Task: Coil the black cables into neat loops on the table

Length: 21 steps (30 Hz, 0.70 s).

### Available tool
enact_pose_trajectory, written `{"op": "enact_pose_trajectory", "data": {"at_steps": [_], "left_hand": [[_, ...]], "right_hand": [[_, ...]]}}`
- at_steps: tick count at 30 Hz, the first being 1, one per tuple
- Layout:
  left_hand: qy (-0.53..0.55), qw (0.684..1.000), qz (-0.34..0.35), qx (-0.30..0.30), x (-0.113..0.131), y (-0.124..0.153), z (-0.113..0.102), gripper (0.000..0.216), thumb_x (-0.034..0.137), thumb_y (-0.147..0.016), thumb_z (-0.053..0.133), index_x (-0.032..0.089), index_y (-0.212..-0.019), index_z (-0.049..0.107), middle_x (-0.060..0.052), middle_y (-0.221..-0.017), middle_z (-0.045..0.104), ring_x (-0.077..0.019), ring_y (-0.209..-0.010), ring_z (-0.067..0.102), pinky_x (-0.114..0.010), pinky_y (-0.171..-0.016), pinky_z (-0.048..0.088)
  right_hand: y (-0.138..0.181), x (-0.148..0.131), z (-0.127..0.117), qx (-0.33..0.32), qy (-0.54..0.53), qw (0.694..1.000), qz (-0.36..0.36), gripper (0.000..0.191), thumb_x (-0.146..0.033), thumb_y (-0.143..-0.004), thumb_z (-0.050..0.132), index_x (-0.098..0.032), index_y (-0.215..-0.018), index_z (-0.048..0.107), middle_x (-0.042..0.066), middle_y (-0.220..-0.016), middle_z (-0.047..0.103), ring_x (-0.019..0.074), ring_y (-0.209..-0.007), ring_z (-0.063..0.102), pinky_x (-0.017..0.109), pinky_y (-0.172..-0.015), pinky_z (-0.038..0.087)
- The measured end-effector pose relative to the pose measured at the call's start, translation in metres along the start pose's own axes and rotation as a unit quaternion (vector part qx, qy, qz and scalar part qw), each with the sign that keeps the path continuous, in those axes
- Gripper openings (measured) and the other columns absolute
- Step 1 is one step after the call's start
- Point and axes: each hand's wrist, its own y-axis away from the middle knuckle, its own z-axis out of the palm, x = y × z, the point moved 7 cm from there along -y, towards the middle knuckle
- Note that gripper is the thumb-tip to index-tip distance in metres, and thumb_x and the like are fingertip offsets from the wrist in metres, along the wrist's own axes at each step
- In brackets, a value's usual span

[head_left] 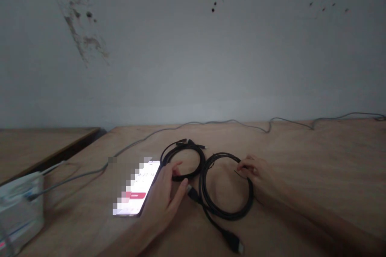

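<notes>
Two coiled black cables lie on a wooden table (301, 160). My left hand (165, 196) rests on the table with fingers stretched out, touching the near edge of the smaller far coil (183, 154). My right hand (259, 176) sits at the right rim of the larger coil (226, 186), its fingers pinched on the cable there. The larger coil's plug end (233, 241) trails toward me.
A lit phone (137, 188) lies just left of my left hand. A thin grey wire (229, 121) runs along the table's far edge by the wall. A white box (18, 204) sits at the left. Another table (39, 144) stands beyond a gap.
</notes>
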Motion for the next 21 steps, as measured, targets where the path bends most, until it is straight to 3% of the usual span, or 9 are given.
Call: {"op": "enact_pose_trajectory", "data": {"at_steps": [2, 6, 11, 18, 21], "left_hand": [[-0.02, 0.999, 0.033, 0.014, 0.006, 0.0, -0.003, 0.037, 0.033, -0.103, 0.054, 0.022, -0.138, 0.047, -0.009, -0.111, 0.063, -0.0283, -0.103, 0.063, -0.043, -0.089, 0.053], [-0.032, 0.997, 0.067, -0.029, 0.009, 0.002, 0.006, 0.032, 0.03, -0.101, 0.054, 0.023, -0.132, 0.052, -0.01, -0.111, 0.064, -0.0292, -0.102, 0.063, -0.043, -0.086, 0.055], [-0.045, 0.996, 0.063, -0.042, 0.004, 0.003, 0.012, 0.028, 0.029, -0.1, 0.054, 0.021, -0.127, 0.057, -0.012, -0.119, 0.066, -0.0318, -0.109, 0.064, -0.046, -0.092, 0.055], [-0.066, 0.995, 0.06, -0.041, -0.004, 0.004, 0.015, 0.038, 0.022, -0.1, 0.049, 0.02, -0.138, 0.05, -0.015, -0.13, 0.064, -0.0328, -0.121, 0.063, -0.052, -0.1, 0.054], [-0.074, 0.994, 0.058, -0.047, -0.009, 0.006, 0.019, 0.043, 0.022, -0.1, 0.046, 0.017, -0.143, 0.047, -0.017, -0.134, 0.064, -0.0343, -0.125, 0.062, -0.055, -0.104, 0.053]], "right_hand": [[-0.002, 0.01, -0.001, 0.014, 0.007, 1.0, 0.021, 0.022, -0.031, -0.094, 0.059, -0.024, -0.089, 0.08, 0.005, -0.082, 0.069, 0.0217, -0.074, 0.063, 0.034, -0.067, 0.047], [-0.005, 0.019, -0.004, -0.001, 0.042, 0.999, 0.017, 0.026, -0.031, -0.094, 0.059, -0.022, -0.095, 0.083, 0.006, -0.078, 0.067, 0.0219, -0.07, 0.064, 0.034, -0.064, 0.049], [-0.002, 0.005, -0.007, -0.073, 0.09, 0.987, -0.113, 0.045, -0.009, -0.09, 0.045, -0.022, -0.117, 0.078, 0.009, -0.094, 0.07, 0.0218, -0.084, 0.068, 0.035, -0.078, 0.054], [0.001, -0.003, -0.015, -0.114, 0.176, 0.963, -0.171, 0.03, -0.027, -0.103, 0.052, -0.031, -0.119, 0.076, 0.008, -0.111, 0.073, 0.0246, -0.096, 0.069, 0.038, -0.084, 0.058], [0.009, -0.013, -0.023, -0.104, 0.185, 0.947, -0.24, 0.036, -0.02, -0.105, 0.047, -0.034, -0.128, 0.071, 0.008, -0.123, 0.072, 0.0263, -0.112, 0.067, 0.044, -0.096, 0.056]]}}
